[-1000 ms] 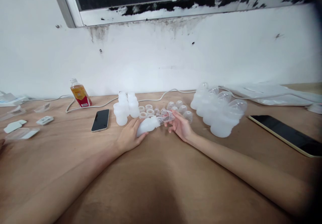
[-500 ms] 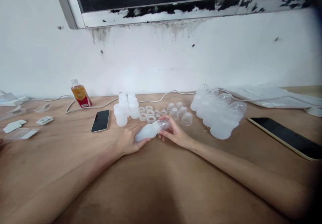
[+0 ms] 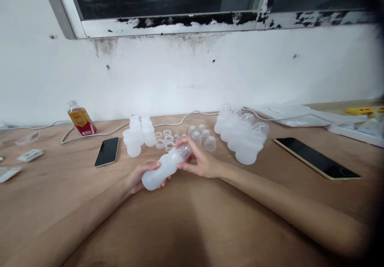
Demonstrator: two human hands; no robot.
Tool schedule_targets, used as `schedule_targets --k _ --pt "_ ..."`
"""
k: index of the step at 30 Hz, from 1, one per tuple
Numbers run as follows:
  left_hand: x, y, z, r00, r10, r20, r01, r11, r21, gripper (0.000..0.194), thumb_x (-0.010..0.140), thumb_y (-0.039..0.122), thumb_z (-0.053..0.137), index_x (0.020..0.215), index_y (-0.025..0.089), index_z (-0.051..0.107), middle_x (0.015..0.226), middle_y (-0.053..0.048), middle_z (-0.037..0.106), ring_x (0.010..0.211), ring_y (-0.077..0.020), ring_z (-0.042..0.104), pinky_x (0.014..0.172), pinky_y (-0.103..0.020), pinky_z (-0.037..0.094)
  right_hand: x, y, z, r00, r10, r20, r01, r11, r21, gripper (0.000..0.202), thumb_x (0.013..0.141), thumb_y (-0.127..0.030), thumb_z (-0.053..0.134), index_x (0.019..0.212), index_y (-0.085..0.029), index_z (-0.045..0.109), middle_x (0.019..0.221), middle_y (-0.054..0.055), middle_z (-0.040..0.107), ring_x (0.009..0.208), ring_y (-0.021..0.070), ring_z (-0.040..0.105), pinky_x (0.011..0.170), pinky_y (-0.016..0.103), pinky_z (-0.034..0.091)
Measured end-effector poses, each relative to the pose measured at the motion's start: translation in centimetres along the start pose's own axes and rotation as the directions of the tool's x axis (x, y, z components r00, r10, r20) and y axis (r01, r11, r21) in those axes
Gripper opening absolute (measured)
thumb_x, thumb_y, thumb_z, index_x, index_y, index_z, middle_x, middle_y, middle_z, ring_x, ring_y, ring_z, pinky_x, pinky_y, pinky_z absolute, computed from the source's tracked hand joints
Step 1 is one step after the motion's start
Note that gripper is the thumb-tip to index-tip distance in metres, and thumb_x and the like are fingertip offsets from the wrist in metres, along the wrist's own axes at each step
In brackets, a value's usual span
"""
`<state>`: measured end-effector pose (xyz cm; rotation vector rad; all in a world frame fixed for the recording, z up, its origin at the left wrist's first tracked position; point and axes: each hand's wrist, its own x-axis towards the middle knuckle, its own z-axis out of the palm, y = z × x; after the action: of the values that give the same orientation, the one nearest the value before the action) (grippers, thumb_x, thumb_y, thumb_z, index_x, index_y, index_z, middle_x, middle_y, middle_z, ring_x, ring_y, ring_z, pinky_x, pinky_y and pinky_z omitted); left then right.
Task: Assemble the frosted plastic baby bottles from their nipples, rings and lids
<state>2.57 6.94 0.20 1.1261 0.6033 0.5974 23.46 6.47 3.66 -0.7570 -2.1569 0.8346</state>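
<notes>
A frosted white baby bottle (image 3: pixel 160 171) lies tilted between my two hands, its clear dome cap (image 3: pixel 185 151) pointing up and right. My left hand (image 3: pixel 144 175) is closed round the bottle's lower body. With thumb and fingers my right hand (image 3: pixel 199 161) grips the capped end near the collar. Just beyond the hands are several white rings (image 3: pixel 160 143), small clear teats (image 3: pixel 183 135) partly hidden by my fingers, and several loose clear dome caps (image 3: pixel 210 143). Uncapped white bottles (image 3: pixel 133 147) stand to the left. To the right, capped bottles (image 3: pixel 246 153) stand in rows.
A phone (image 3: pixel 107 152) lies at left, near a drink bottle (image 3: pixel 82 119). Farther right is a larger dark-screened device (image 3: pixel 316 157). A white cable (image 3: pixel 180 121) runs along the wall. Plastic bags (image 3: pixel 288 114) and a white power strip (image 3: pixel 357 133) lie at the back right.
The bottle in my hands has come nearer and now tilts more steeply, cap end up. My left fingers have shifted underneath it. The whole view has swung to the right.
</notes>
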Motion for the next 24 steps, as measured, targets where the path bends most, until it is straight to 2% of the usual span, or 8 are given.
schedule_targets --k 4,8,10,12,15,17,19,24 --pt "-0.6 1.1 0.8 0.990 0.112 -0.090 -0.069 0.920 0.386 0.039 0.068 0.044 0.055 0.087 0.011 0.058 0.069 -0.005 0.060 0.059 -0.0133 0.053 0.051 -0.021 0.038 0.1 -0.3 0.3 0.998 0.057 -0.034 -0.057 0.998 -0.016 0.039 0.073 -0.033 0.055 0.102 -0.023 0.030 0.094 0.004 0.043 0.059 0.0077 0.047 0.051 0.025 0.044" --pt "-0.7 1.2 1.7 0.897 0.413 -0.156 -0.127 0.580 0.804 0.039 0.070 0.041 0.055 0.101 0.019 0.054 0.091 -0.003 0.060 0.079 -0.0189 0.053 0.068 -0.029 0.042 0.2 0.0 0.6 0.991 0.119 -0.060 -0.122 0.992 -0.041 0.038 0.074 -0.034 0.052 0.104 -0.024 0.030 0.093 0.004 0.044 0.054 0.0071 0.048 0.050 0.027 0.046" --pt "-0.3 0.5 1.7 0.848 0.515 -0.127 -0.161 0.478 0.863 0.043 0.071 0.040 0.055 0.109 0.021 0.049 0.102 -0.003 0.057 0.090 -0.0217 0.052 0.077 -0.035 0.042 0.4 -0.4 0.3 0.993 0.100 -0.069 -0.108 0.986 -0.124 0.038 0.073 -0.033 0.053 0.104 -0.024 0.032 0.095 0.004 0.045 0.061 0.0097 0.050 0.054 0.027 0.047" --pt "0.1 -0.3 1.6 0.801 0.586 -0.126 -0.183 0.439 0.879 0.053 0.070 0.039 0.056 0.117 0.021 0.040 0.114 -0.006 0.051 0.101 -0.0237 0.047 0.084 -0.038 0.039 0.6 -1.3 -0.8 0.992 0.071 -0.103 -0.092 0.970 -0.224 0.042 0.072 -0.034 0.054 0.107 -0.024 0.032 0.095 0.004 0.047 0.067 0.0120 0.050 0.055 0.027 0.046" --pt "0.8 -1.3 1.2 0.735 0.664 -0.140 -0.219 0.428 0.877 0.062 0.070 0.034 0.058 0.123 0.020 0.028 0.120 -0.010 0.043 0.108 -0.0228 0.043 0.084 -0.036 0.041 1.0 -3.1 -4.1 0.952 -0.013 -0.306 -0.118 0.907 -0.404 0.050 0.072 -0.037 0.053 0.113 -0.022 0.029 0.099 0.006 0.047 0.073 0.0155 0.052 0.054 0.026 0.044" --pt "1.2 -1.7 1.0 0.720 0.680 -0.140 -0.229 0.424 0.876 0.055 0.073 0.030 0.055 0.121 0.020 0.029 0.116 -0.010 0.045 0.105 -0.0201 0.045 0.079 -0.033 0.044 1.2 -3.9 -6.9 0.890 -0.070 -0.451 -0.223 0.795 -0.564 0.055 0.071 -0.040 0.052 0.116 -0.019 0.026 0.099 0.008 0.048 0.076 0.0188 0.052 0.057 0.029 0.042" --pt "1.3 -1.7 0.9 0.722 0.680 -0.130 -0.220 0.404 0.888 0.046 0.074 0.027 0.053 0.116 0.020 0.035 0.113 -0.009 0.046 0.102 -0.0182 0.046 0.076 -0.031 0.045 1.5 -3.9 -9.5 0.853 -0.081 -0.516 -0.366 0.611 -0.702 0.056 0.072 -0.044 0.048 0.117 -0.017 0.027 0.098 0.010 0.049 0.080 0.0232 0.051 0.062 0.035 0.040" --pt "1.2 -1.4 1.0 0.754 0.654 -0.062 -0.218 0.338 0.916 0.030 0.075 0.023 0.052 0.105 0.021 0.048 0.113 -0.008 0.045 0.104 -0.0183 0.044 0.074 -0.029 0.046 2.4 -0.7 -12.5 0.859 -0.003 -0.512 -0.501 0.202 -0.842 0.054 0.073 -0.046 0.045 0.109 -0.006 0.039 0.091 0.017 0.054 0.088 0.0299 0.047 0.069 0.039 0.034"
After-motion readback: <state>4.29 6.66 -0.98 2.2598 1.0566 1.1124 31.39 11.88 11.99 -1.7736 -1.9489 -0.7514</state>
